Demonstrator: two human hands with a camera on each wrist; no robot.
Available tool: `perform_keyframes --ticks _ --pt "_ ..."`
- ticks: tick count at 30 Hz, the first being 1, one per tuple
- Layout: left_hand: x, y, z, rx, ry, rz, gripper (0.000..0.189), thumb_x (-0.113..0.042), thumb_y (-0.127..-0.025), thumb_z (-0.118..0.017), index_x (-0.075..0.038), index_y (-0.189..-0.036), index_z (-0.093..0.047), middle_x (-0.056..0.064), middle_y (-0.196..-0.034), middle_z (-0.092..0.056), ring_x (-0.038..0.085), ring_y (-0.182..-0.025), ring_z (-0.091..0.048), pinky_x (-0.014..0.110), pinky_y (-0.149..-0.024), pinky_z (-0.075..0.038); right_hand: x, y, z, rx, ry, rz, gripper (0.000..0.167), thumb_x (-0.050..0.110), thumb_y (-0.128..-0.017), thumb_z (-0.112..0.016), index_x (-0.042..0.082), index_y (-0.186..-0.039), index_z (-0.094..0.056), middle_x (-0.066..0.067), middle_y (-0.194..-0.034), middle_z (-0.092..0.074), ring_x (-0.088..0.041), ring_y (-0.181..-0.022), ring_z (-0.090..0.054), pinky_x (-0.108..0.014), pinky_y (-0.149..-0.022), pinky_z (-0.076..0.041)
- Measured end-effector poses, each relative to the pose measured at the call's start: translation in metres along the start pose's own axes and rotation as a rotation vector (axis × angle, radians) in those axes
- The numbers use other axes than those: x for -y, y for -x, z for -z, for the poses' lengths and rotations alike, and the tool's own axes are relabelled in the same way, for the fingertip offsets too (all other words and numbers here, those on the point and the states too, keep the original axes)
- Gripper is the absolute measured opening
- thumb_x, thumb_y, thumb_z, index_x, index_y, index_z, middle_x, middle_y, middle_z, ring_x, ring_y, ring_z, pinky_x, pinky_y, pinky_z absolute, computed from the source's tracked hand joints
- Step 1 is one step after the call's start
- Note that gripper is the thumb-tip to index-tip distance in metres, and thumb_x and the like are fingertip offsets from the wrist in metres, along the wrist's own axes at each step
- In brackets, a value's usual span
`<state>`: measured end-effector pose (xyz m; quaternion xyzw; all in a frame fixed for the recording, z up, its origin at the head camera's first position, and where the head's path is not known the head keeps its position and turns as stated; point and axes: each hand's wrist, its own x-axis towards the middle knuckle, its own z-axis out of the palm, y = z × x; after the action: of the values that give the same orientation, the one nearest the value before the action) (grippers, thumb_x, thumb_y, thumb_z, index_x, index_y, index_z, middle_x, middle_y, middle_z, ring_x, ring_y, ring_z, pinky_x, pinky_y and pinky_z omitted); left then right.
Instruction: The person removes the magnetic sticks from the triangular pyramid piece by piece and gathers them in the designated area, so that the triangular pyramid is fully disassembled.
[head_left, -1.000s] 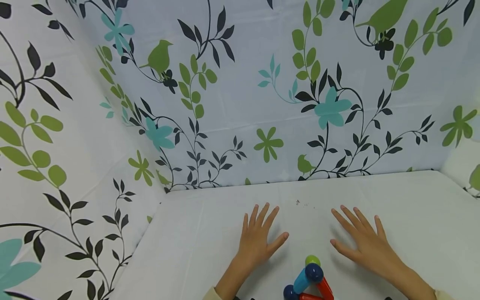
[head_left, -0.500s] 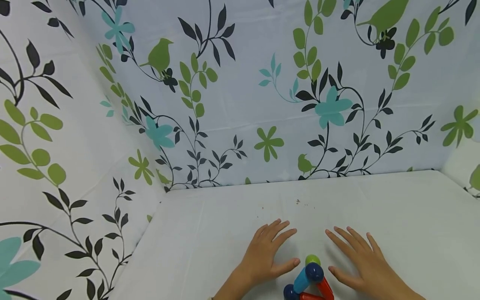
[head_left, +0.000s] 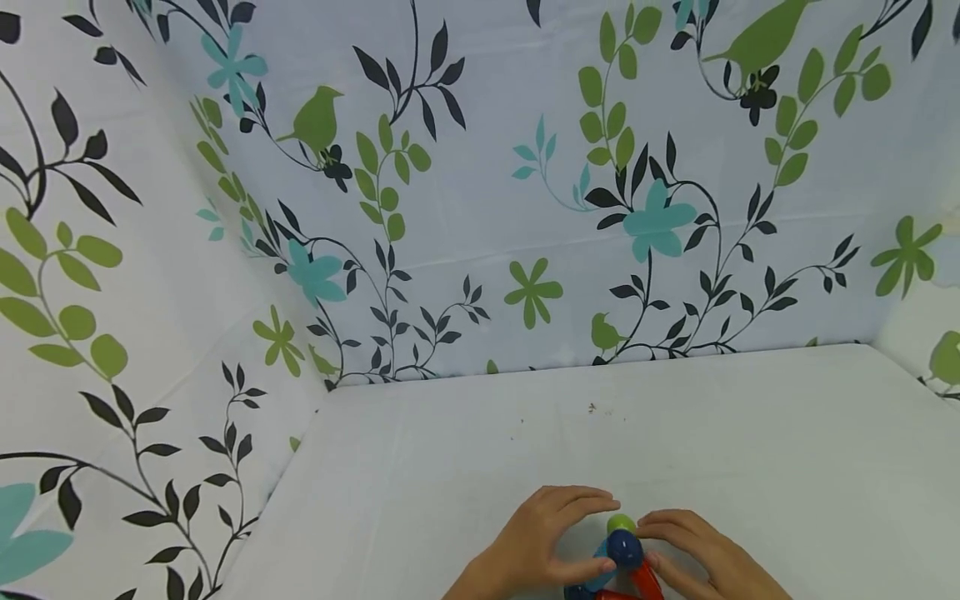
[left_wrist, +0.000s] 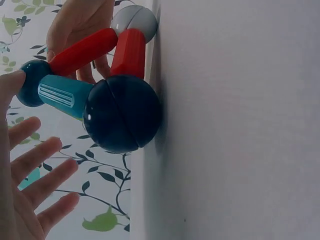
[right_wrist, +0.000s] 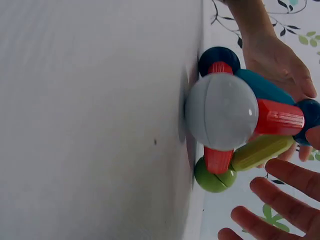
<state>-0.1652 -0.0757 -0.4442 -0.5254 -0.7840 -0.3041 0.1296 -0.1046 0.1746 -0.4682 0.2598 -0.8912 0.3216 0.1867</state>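
A toy pyramid of balls and rods stands on the white table. Its top is a navy ball; a lower navy ball, a grey ball and a green ball form the base. Red rods, a teal rod and a yellow-green rod join them. My left hand is at the pyramid's left, its thumb at the top ball and its other fingers spread. On the opposite side, my right hand has its thumb beside the top ball, fingers extended. Firm contact cannot be told.
The white table surface extends behind and to both sides of the pyramid. Small dark specks dot it farther back. A leaf-and-bird patterned cloth hangs behind and at the left.
Both hands have come down and inward from spread positions on either side, and now surround the pyramid's top. The pyramid has stayed in place; the head view has shifted slightly.
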Motion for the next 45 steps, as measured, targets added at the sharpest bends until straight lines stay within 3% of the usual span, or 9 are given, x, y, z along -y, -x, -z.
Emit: perform_keyframes --ticks 4,7,13,17,26,33,40,42,45 --pt "-0.004 0.000 -0.004 -0.004 0.121 -0.101 0.049 -0.024 -0.087 -0.073 -0.013 -0.132 -0.057 -0.004 -0.129 -0.062 0.001 -0.121 -0.054 0.020 -0.099 -0.042 -0.001 0.001 0.002 0.100 -0.117 0.019 0.025 0.020 -0.091 -0.069 0.031 -0.112 -0.065 0.017 -0.106 -0.063 -0.003 -0.097 -0.060 -0.025 -0.072 -0.053" --pt "-0.007 0.000 -0.006 0.009 0.217 -0.120 0.048 -0.015 -0.086 -0.075 -0.009 -0.131 -0.058 0.000 -0.126 -0.065 0.002 -0.118 -0.056 0.019 -0.097 -0.044 -0.003 0.002 0.003 0.151 -0.215 0.073 0.029 0.019 -0.086 -0.074 0.027 -0.112 -0.063 0.014 -0.103 -0.064 -0.003 -0.094 -0.059 -0.023 -0.070 -0.051" --pt "-0.009 0.000 -0.009 0.019 0.270 -0.097 0.048 -0.010 -0.085 -0.075 -0.007 -0.130 -0.058 0.003 -0.122 -0.067 0.001 -0.116 -0.058 0.019 -0.095 -0.046 -0.001 -0.002 -0.007 0.092 -0.352 0.229 0.037 0.007 -0.082 -0.076 0.023 -0.112 -0.062 0.011 -0.095 -0.064 0.000 -0.081 -0.056 -0.016 -0.058 -0.045" --pt "-0.008 -0.003 -0.009 0.022 0.281 -0.094 0.047 -0.010 -0.085 -0.075 -0.006 -0.129 -0.058 0.003 -0.122 -0.066 0.002 -0.116 -0.058 0.019 -0.095 -0.046 -0.001 -0.004 -0.010 0.069 -0.444 0.261 0.039 -0.006 -0.083 -0.069 0.019 -0.113 -0.062 0.008 -0.088 -0.064 0.002 -0.073 -0.054 -0.010 -0.052 -0.042" --pt "-0.007 -0.006 -0.006 0.076 0.218 -0.064 0.044 -0.011 -0.085 -0.075 -0.006 -0.126 -0.060 0.005 -0.120 -0.067 0.002 -0.114 -0.059 0.018 -0.094 -0.046 -0.004 -0.003 -0.009 0.156 -0.507 0.167 0.028 -0.005 -0.089 -0.063 0.010 -0.112 -0.064 0.006 -0.089 -0.066 0.003 -0.076 -0.056 -0.020 -0.051 -0.048" --pt "-0.004 0.002 0.003 0.138 0.341 0.110 0.040 -0.015 -0.094 -0.066 -0.012 -0.132 -0.055 -0.002 -0.125 -0.063 0.002 -0.110 -0.058 0.023 -0.093 -0.048 -0.001 -0.002 -0.003 0.197 -0.500 -0.005 0.015 0.001 -0.094 -0.060 0.009 -0.106 -0.058 0.014 -0.085 -0.065 0.003 -0.073 -0.059 -0.023 -0.053 -0.052" --pt "0.004 0.010 0.007 0.043 0.372 0.101 0.039 -0.014 -0.094 -0.065 -0.011 -0.131 -0.054 0.000 -0.123 -0.061 0.005 -0.108 -0.058 0.026 -0.088 -0.052 -0.004 0.002 0.000 0.216 -0.445 -0.179 0.014 0.010 -0.095 -0.062 0.004 -0.107 -0.058 0.010 -0.086 -0.065 -0.001 -0.069 -0.058 -0.023 -0.059 -0.054" --pt "0.006 0.012 0.007 0.008 0.427 0.126 0.037 -0.012 -0.094 -0.065 -0.011 -0.130 -0.054 0.003 -0.122 -0.061 0.007 -0.105 -0.059 0.028 -0.086 -0.053 -0.006 0.003 0.002 0.218 -0.418 -0.223 0.016 0.012 -0.095 -0.063 0.004 -0.107 -0.059 0.010 -0.086 -0.065 -0.001 -0.069 -0.057 -0.023 -0.060 -0.054" --pt "0.010 0.015 0.007 -0.050 0.498 0.187 0.035 -0.012 -0.093 -0.065 -0.011 -0.127 -0.056 0.006 -0.119 -0.062 0.008 -0.102 -0.060 0.031 -0.083 -0.055 -0.013 0.005 0.004 0.202 -0.373 -0.200 0.016 0.010 -0.093 -0.064 0.003 -0.107 -0.059 0.012 -0.085 -0.062 0.001 -0.067 -0.054 -0.022 -0.057 -0.052"
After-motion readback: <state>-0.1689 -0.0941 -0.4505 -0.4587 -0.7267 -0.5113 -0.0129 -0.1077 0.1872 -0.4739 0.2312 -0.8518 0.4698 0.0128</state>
